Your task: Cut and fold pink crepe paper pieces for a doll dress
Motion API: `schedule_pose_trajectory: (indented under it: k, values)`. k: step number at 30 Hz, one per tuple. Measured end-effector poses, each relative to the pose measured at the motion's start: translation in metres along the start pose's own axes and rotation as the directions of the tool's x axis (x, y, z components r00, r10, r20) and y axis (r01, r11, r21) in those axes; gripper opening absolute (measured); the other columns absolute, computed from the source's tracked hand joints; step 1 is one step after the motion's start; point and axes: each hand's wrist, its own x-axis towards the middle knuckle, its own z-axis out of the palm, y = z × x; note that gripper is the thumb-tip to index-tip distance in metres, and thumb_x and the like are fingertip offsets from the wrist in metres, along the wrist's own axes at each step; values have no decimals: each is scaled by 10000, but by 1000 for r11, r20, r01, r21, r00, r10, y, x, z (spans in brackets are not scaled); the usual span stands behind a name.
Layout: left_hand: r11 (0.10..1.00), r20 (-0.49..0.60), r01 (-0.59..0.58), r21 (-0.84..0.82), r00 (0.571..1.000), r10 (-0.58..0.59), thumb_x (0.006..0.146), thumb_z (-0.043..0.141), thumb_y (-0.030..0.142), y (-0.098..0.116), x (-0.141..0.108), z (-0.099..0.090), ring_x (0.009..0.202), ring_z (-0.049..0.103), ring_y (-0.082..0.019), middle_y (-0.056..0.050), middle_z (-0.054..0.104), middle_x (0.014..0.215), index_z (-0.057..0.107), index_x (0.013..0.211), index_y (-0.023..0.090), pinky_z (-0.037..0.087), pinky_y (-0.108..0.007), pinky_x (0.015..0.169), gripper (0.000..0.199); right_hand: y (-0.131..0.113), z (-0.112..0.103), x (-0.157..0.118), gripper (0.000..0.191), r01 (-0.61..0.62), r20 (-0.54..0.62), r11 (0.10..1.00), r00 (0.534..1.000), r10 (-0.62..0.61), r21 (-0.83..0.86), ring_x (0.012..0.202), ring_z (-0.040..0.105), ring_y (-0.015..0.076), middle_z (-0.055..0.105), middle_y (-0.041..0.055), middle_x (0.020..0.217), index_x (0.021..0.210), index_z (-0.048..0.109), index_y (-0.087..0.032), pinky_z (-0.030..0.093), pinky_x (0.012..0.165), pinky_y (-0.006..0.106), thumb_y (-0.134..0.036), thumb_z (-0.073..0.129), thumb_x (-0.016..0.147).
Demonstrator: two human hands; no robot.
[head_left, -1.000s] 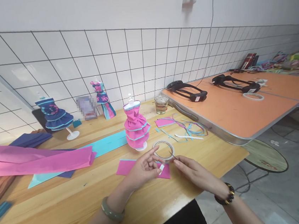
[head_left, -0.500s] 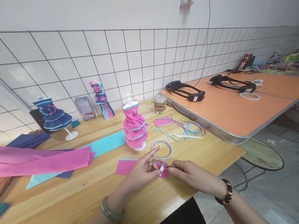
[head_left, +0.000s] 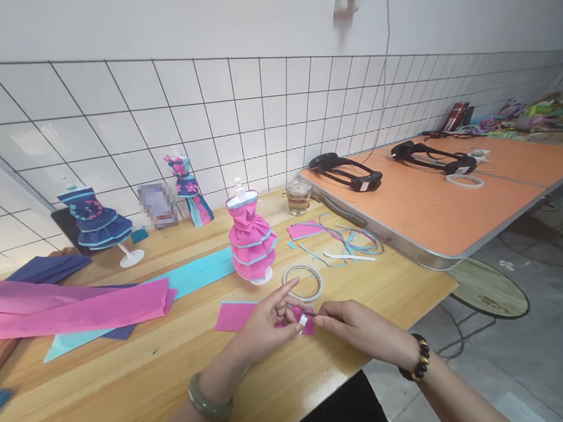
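Observation:
Between thumb and finger, my left hand (head_left: 273, 322) pinches a small white strip (head_left: 303, 323) over the pink paper piece (head_left: 235, 315). My right hand (head_left: 357, 327) is closed on a thin dark tool whose tip touches or nearly touches the strip; what kind of tool is too small to tell. Just beyond the fingers lies a roll of tape (head_left: 314, 288), flat on the wooden table (head_left: 130, 395). Behind it, a small dress form in a pink ruffled dress (head_left: 252, 241) with light blue trim stands upright.
Two more dressed forms, one in a navy dress (head_left: 102, 223), stand at the back left. Long pink paper (head_left: 120, 305) lies left. A glass (head_left: 299, 198), thin strips (head_left: 360, 240) and an orange table (head_left: 427, 216) with black headsets (head_left: 348, 172) are at the right.
The whole view has shifted slightly. Both hands keep nearly the same place, and the white strip between them has tilted a little.

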Motion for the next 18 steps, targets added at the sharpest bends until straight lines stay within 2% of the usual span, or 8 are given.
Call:
schedule_pose_trajectory:
  k: [6,12,18]
  values:
    - [1000,8,0,-11,1000,0,729,619,184,-2,-1,-1,659,467,-76,-100,570,1052,236,1360,268,410,-273,646,744,2,2,1,357,12,-25,1000,1000,-12,21,522,441,103,516,-24,577,673,551,-175,287,484,213,-442,397,853]
    - [1000,-4,5,-27,1000,-5,714,642,211,-4,0,-2,669,493,-78,-111,556,1075,235,1361,264,417,-270,660,766,-1,0,-3,380,23,6,999,1000,-23,28,573,493,121,578,-8,652,743,584,-182,313,505,214,-516,424,823]
    - [1000,-10,2,0,1000,-2,725,628,218,-2,-1,-4,656,479,-75,-123,540,1122,264,1350,261,417,-263,647,724,-3,2,-4,386,16,7,1000,1000,-16,-16,584,514,133,604,5,677,757,581,-185,327,521,222,-515,397,836]
